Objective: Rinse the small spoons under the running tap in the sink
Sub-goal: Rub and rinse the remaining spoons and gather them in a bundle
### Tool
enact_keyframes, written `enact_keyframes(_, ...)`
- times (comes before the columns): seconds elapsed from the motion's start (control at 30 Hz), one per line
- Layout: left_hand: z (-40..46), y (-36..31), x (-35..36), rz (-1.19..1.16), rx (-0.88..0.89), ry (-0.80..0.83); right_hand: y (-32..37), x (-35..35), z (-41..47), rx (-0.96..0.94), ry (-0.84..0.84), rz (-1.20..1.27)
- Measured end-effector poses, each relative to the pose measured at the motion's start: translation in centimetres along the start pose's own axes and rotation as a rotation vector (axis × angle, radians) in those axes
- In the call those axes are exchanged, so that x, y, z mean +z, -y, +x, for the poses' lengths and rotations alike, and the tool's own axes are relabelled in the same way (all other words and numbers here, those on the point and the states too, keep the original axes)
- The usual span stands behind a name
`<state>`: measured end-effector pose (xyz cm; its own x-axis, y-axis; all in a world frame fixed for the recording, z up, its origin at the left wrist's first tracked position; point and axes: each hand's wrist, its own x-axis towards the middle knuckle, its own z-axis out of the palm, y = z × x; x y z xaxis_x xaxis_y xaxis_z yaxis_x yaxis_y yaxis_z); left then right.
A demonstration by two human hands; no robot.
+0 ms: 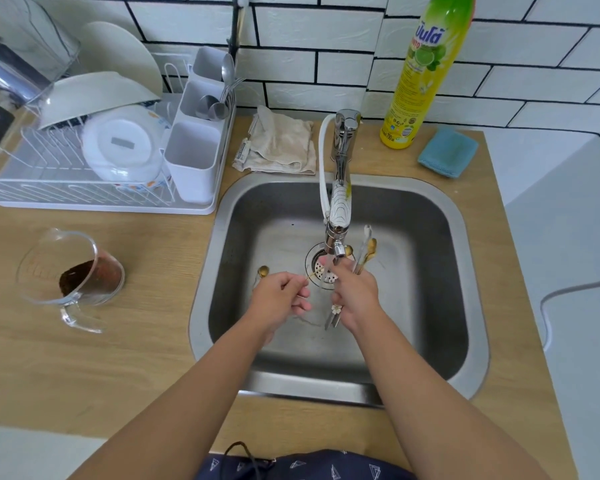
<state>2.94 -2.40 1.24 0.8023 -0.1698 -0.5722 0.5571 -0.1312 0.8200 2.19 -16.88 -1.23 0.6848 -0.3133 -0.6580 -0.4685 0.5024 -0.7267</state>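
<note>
Over the steel sink [440, 306], my left hand [279, 294] pinches one thin gold spoon [312, 274] by its handle, its end reaching toward the water under the tap [338, 216]. My right hand [355, 294] grips a bundle of small spoons [366, 251], gold bowls pointing up past the spout and handle ends with a flower charm sticking out below my palm. Water streams from the spout onto the drain strainer [321, 271]. Another gold spoon [263, 271] lies on the sink floor just left of my left hand.
A white dish rack [84, 188] with bowls, plates and a cutlery caddy stands at the back left. A glass jug [73, 271] with brown residue sits on the wooden counter left of the sink. Behind the sink are a beige cloth [279, 143], a yellow detergent bottle [423, 74] and a blue sponge [447, 152].
</note>
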Motion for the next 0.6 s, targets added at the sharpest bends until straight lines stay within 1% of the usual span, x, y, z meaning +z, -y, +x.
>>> enact_keyframes(0.07,-0.1,-0.2,0.2,-0.016,-0.03,0.042,-0.7,0.3,-0.8,0.01,0.087,-0.077)
enact_keyframes(0.13,-0.5,-0.2,-0.1,0.034,-0.045,0.07,-1.1,0.1,-1.2,0.018,0.123,-0.136)
enact_keyframes(0.17,-0.7,-0.1,-0.3,0.085,-0.031,0.053,-0.8,-0.2,-1.3,0.024,0.116,-0.127)
enact_keyframes(0.3,-1.4,0.0,-0.5,0.26,0.087,-0.073,-0.5,-1.1,-0.2,0.02,-0.019,-0.039)
enact_keyframes(0.37,-1.5,0.0,0.0,0.305,0.128,-0.109,-1.2,-0.8,-0.7,0.038,0.017,-0.033)
enact_keyframes(0.47,-1.3,-0.1,0.2,0.343,0.161,-0.142,-2.3,-0.4,-1.5,0.087,0.115,-0.075)
enact_keyframes(0.5,-1.2,-0.1,0.0,0.365,0.169,-0.141,-2.0,-0.4,-1.5,0.08,0.119,-0.087)
enact_keyframes(0.53,-1.1,0.0,-0.1,0.387,0.174,-0.141,-1.6,-0.6,-1.3,0.061,0.097,-0.09)
enact_keyframes(0.6,-1.0,0.0,-0.5,0.44,0.178,-0.171,-0.4,-0.9,-0.6,0.03,-0.003,-0.056)
